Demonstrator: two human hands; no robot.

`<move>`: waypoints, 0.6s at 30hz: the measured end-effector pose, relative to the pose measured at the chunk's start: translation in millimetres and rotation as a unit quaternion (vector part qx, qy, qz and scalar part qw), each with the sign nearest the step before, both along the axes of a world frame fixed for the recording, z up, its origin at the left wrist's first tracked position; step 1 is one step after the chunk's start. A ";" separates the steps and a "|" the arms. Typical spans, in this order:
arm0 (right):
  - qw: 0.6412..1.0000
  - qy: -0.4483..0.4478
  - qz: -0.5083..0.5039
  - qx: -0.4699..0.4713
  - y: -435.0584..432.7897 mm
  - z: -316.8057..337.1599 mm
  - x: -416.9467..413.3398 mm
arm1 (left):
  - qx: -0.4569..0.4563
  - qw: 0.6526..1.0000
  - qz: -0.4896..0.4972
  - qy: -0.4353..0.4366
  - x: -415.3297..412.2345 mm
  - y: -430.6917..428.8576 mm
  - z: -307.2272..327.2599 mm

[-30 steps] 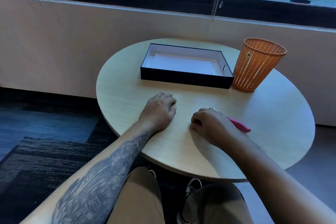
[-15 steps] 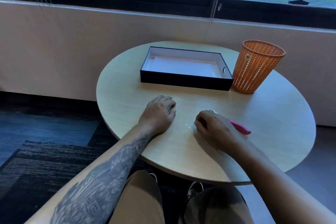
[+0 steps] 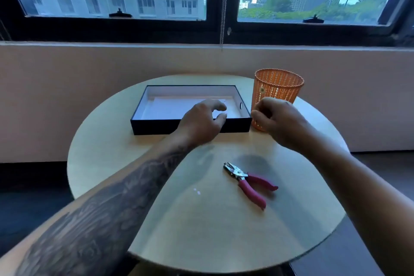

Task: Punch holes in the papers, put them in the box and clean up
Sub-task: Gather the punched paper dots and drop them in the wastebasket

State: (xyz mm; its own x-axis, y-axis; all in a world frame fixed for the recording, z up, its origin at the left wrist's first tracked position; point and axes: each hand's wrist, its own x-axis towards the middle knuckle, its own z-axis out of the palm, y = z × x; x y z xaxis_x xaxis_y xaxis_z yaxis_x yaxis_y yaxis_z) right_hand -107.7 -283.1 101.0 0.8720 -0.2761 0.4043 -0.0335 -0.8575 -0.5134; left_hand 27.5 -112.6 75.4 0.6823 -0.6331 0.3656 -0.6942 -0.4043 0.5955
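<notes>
A black box [image 3: 156, 129] with white papers [image 3: 170, 107] lying flat inside stands at the back of the round table [image 3: 116, 159]. My left hand [image 3: 201, 122] hovers over the box's front wall, fingers loosely curved and apart, nothing seen in it. My right hand [image 3: 275, 121] is curled into a fist in front of the orange mesh basket [image 3: 279, 86]; I cannot see anything inside the fist. A hole punch [image 3: 246, 180] with pink handles lies alone on the table nearer to me. Two tiny white paper bits [image 3: 196, 190] lie left of it.
The orange basket stands just right of the box, close to the table's back edge. A low wall and dark window frames run behind the table. Dark floor and a striped rug lie to the left.
Both hands have lifted off the table and moved away from me, toward the box and basket. The right hand has left the hole punch, which now lies uncovered. The camera has tilted upward.
</notes>
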 end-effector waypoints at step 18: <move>0.988 0.058 -0.128 0.063 -135.2 48.4 76.4 | 0.116 0.985 -0.083 -0.094 37.4 -151.6 51.3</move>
